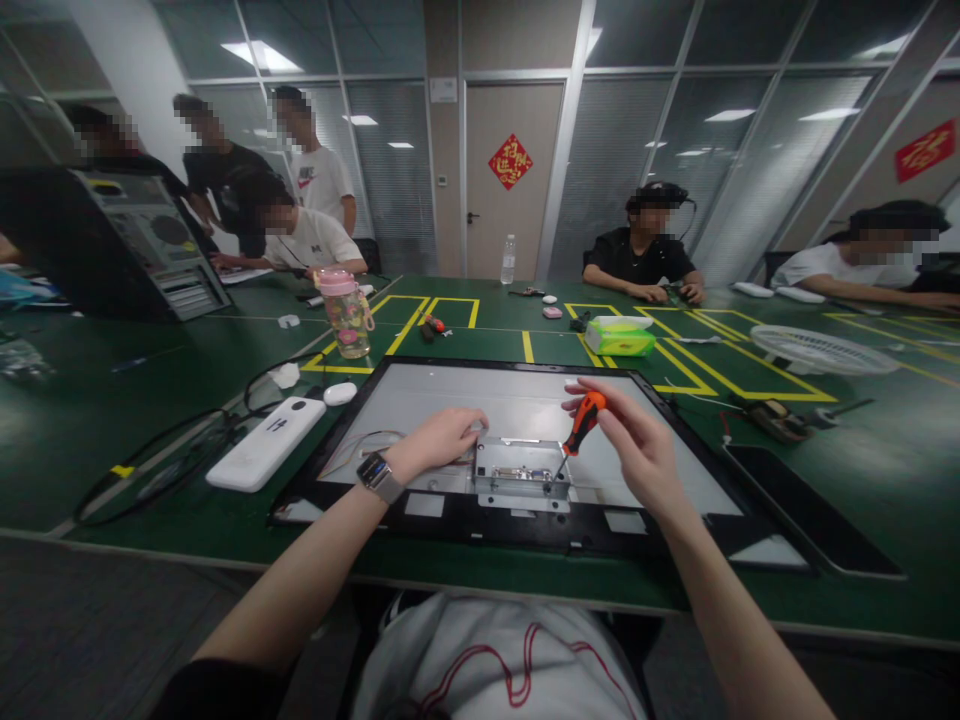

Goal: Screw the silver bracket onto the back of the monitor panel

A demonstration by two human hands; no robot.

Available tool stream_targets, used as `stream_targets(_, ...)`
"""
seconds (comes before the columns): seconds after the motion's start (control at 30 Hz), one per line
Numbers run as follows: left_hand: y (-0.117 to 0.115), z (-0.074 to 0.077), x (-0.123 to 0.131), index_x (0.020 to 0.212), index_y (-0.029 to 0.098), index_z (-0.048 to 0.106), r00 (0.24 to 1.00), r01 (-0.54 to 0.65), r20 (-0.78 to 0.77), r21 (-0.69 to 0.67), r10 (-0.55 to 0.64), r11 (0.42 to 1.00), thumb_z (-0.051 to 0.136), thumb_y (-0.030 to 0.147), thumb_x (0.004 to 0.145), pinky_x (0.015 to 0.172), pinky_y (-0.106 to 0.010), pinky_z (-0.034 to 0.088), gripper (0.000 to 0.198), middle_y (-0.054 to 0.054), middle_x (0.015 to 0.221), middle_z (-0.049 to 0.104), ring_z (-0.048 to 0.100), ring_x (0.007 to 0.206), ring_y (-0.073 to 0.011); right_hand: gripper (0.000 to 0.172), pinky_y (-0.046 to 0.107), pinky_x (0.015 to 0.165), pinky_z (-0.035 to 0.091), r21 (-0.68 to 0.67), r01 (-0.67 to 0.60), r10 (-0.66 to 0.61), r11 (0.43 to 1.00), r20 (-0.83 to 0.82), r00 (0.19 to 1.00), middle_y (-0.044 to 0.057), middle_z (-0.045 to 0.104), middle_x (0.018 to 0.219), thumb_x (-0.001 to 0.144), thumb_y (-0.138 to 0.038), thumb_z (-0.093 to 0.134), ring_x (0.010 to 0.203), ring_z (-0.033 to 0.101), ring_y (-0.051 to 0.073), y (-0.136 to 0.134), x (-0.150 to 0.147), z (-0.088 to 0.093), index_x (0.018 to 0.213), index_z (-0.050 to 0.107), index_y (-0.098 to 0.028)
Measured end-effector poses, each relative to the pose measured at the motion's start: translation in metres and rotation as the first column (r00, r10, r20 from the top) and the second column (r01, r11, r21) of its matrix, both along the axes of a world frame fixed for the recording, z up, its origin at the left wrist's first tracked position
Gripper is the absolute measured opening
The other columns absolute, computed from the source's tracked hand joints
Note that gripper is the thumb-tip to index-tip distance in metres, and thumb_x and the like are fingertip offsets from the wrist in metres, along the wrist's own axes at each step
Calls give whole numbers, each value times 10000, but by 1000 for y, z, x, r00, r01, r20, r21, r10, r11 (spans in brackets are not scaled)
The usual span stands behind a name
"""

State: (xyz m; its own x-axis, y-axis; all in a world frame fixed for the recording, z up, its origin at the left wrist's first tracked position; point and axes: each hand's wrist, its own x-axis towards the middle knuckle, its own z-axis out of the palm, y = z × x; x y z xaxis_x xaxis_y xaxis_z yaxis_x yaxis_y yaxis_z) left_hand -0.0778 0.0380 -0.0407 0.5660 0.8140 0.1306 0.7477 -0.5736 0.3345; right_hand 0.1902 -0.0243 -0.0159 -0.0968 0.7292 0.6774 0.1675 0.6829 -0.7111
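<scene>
A flat panel with a black frame (480, 535) lies on the green table in front of me. A metal bracket (521, 488) with connectors sits near its front middle. My right hand (630, 435) holds an orange and black screwdriver (585, 422) by its handle, the shaft tilted down to the bracket's right part. My left hand (442, 440), with a watch on the wrist, rests at the bracket's left edge, its fingers bent; whether they grip anything is hidden.
Left of the panel are a white power bank (266, 445), black cables (150, 480) and a pink bottle (346, 315). A black slab (810, 510) lies at the right. Behind the panel stands a green tissue pack (619, 337). Several people sit or stand around the table.
</scene>
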Motion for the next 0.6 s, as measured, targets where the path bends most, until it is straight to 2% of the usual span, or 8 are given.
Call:
stream_targets(0.07,0,1,0,1126,167,669,1000,-1,-1,-2,1,1000,488,129,901,777,-277,475,292,-54,873,697,640,804,-197,274,404,834,561,-10,12,-12,1000,-8,1000,67,692,1055,962,-306,566,906,682,218,-1,2,-2,1224,649,-292)
stream_targets(0.13,0,0,0,1125,166,669,1000,0,-2,-2,0,1000,489,129,902,772,-277,474,289,-52,864,696,638,795,-196,232,390,853,550,65,122,-123,990,6,992,51,673,978,907,-286,659,916,661,218,-3,3,-5,1137,689,-290)
stream_targets(0.2,0,-1,0,1126,167,669,1000,2,-5,5,-2,1000,491,127,897,765,-276,473,293,-51,863,697,637,787,-195,280,401,897,540,112,147,-152,983,44,987,65,659,1049,898,-280,671,979,648,229,-6,5,-7,1178,677,-295)
stream_targets(0.27,1,-3,-1,1127,169,670,1000,0,-8,17,0,1000,491,127,893,763,-275,472,298,-53,871,700,637,789,-194,408,409,868,573,43,0,-3,999,85,996,91,636,1229,970,-285,551,979,681,222,-11,6,-5,1376,540,-325)
stream_targets(0.33,1,-4,-1,1132,170,669,1000,0,-10,23,0,1000,487,131,893,769,-277,473,303,-60,892,704,641,806,-198,482,408,825,604,-20,-100,102,995,133,986,97,643,1261,997,-268,492,921,715,210,-16,8,-1,1468,428,-348)
stream_targets(0.4,1,-4,-1,1135,172,667,1000,4,-10,26,-4,1000,487,130,891,781,-280,475,307,-66,914,707,646,832,-202,465,400,817,611,24,-55,49,998,211,976,87,692,1144,961,-250,568,881,720,211,-18,9,4,1415,508,-324)
stream_targets(0.5,1,-3,-1,1129,176,667,1000,8,-6,26,-8,1000,483,117,885,783,-277,477,312,-59,895,704,646,828,-199,364,366,730,622,183,91,-137,979,256,957,61,699,934,837,-254,736,763,681,202,-15,8,13,1197,685,-281)
stream_targets(0.6,1,-3,-1,1127,172,668,1000,6,-4,16,-6,1000,479,118,886,767,-275,480,312,-53,863,698,642,796,-195,417,297,618,631,135,155,-169,979,93,981,37,667,937,837,-273,734,731,679,175,-7,-1,21,1243,642,-294)
